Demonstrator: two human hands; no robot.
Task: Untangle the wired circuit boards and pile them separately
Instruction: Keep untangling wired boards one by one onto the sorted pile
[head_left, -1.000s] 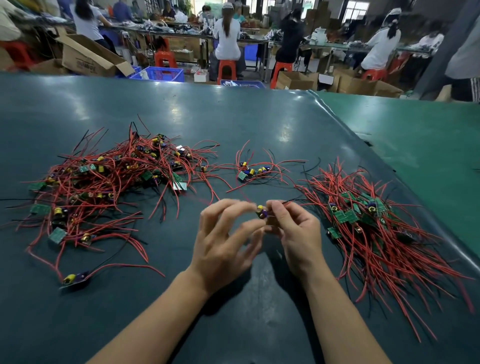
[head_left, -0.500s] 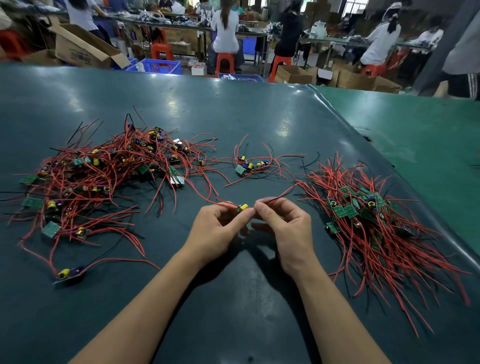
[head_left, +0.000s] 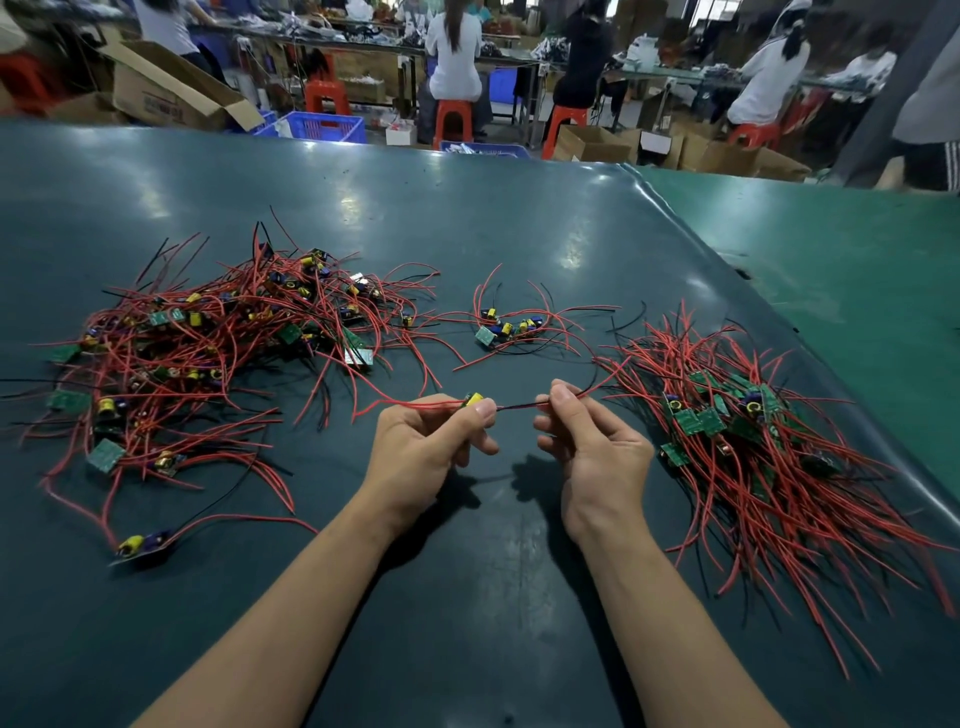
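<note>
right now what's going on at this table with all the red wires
A person is sorting wired circuit boards. The left hand pinches one small board by its yellow part, while the right hand pinches that board's wires, stretched between the hands above the table. A tangled heap lies left, a tidier pile right, a small cluster behind.

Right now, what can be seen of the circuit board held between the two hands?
The held circuit board is small, showing mostly a yellow component; the left hand pinches it above the dark table. A red wire trails left from it toward the tangled pile. Thin red and black leads run right, pinched by the right hand, then on toward the sorted pile.
</note>
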